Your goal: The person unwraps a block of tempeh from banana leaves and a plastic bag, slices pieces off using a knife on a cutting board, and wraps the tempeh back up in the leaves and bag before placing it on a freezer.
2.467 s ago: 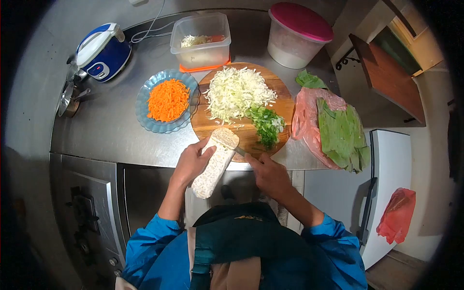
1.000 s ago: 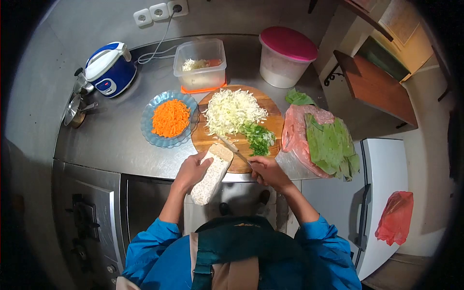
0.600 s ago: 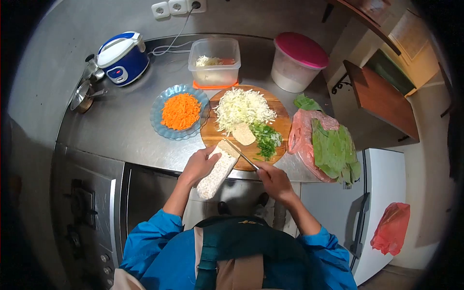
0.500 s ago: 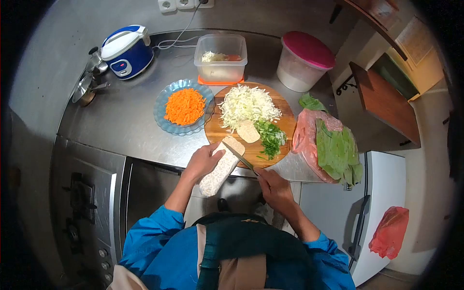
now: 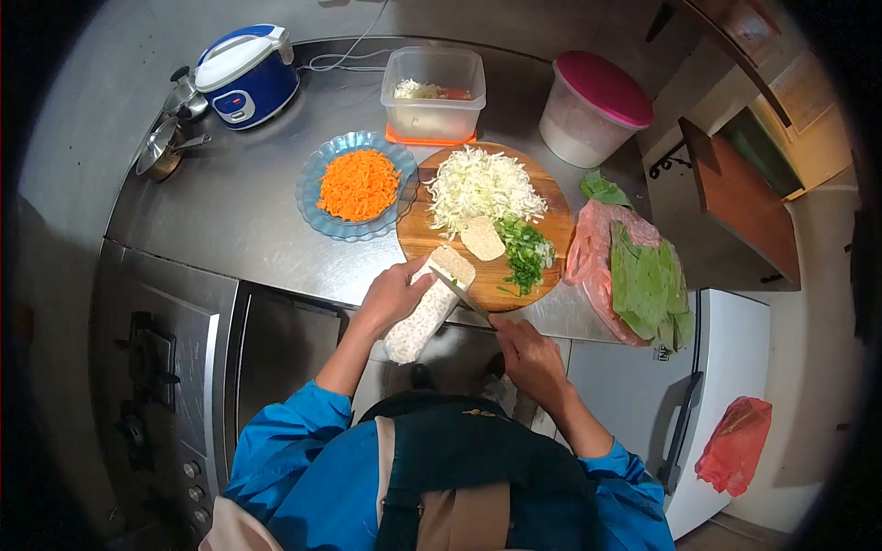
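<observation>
My left hand (image 5: 395, 296) is closed around the side of a white speckled tempeh block (image 5: 421, 323), which overhangs the near edge of a round wooden cutting board (image 5: 418, 241). In my right hand (image 5: 531, 356) is a knife (image 5: 470, 304), its blade lying across the top of the tempeh near the far end, close to my left fingertips. A cut slice of tempeh (image 5: 482, 239) rests on the board. Beside it are shredded cabbage (image 5: 485, 188) and chopped green onion (image 5: 527, 260).
A glass plate of grated carrot (image 5: 358, 185) stands left of the board. Behind are a plastic container (image 5: 434, 119), a pink-lidded tub (image 5: 593, 119) and a rice cooker (image 5: 246, 78). Green leaves (image 5: 648, 285) lie on a pink plastic bag (image 5: 590, 241) at right. A stove (image 5: 161, 367) is at lower left.
The view has shifted slightly, so the counter items appear a little higher and further right. Both hands keep their hold, and the knife stays at the tempeh's far end.
</observation>
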`<state>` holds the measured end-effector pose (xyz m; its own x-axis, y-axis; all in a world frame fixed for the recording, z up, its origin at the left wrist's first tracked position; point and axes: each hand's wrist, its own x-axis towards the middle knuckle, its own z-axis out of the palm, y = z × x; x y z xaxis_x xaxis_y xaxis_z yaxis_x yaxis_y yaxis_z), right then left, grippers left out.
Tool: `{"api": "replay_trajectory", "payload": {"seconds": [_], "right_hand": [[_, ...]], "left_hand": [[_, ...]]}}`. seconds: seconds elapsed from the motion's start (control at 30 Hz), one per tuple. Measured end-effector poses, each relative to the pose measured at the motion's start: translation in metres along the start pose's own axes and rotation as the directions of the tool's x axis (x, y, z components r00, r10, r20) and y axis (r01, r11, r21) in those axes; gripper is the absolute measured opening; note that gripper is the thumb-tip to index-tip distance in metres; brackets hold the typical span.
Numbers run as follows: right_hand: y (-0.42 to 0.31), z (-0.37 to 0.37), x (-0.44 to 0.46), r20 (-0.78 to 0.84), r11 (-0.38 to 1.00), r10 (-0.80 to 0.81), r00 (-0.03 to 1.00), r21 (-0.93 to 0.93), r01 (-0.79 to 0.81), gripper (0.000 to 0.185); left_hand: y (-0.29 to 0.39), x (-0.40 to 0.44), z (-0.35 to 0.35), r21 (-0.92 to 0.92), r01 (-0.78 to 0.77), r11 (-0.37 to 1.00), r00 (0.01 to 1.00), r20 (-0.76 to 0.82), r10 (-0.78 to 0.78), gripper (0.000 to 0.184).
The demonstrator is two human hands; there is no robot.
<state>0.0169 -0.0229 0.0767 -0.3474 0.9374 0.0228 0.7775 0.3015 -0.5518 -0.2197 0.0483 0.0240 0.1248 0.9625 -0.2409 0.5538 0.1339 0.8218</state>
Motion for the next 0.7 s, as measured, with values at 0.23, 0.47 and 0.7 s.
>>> {"api": "replay_trajectory", "payload": {"seconds": [0.23, 0.47, 0.7], "right_hand": [[-0.003, -0.003, 0.003, 0.062, 0.997, 0.037, 0.997, -0.07, -0.032, 0.032], [-0.003, -0.001, 0.007, 0.072, 0.994, 0.023, 0.997, -0.104, -0.015, 0.033], [0.002, 0.009, 0.01, 0.033, 0.994, 0.03, 0.999, -0.107, -0.026, 0.028]], "left_hand": [[-0.007, 0.003, 0.002, -0.005, -0.048, 0.999, 0.999, 0.008, 0.048, 0.047], [-0.004, 0.003, 0.003, -0.02, -0.016, 1.0, 1.0, 0.009, 0.016, 0.048], [0.003, 0.0, 0.001, -0.021, -0.01, 1.0, 1.0, -0.023, 0.01, 0.046]]}}
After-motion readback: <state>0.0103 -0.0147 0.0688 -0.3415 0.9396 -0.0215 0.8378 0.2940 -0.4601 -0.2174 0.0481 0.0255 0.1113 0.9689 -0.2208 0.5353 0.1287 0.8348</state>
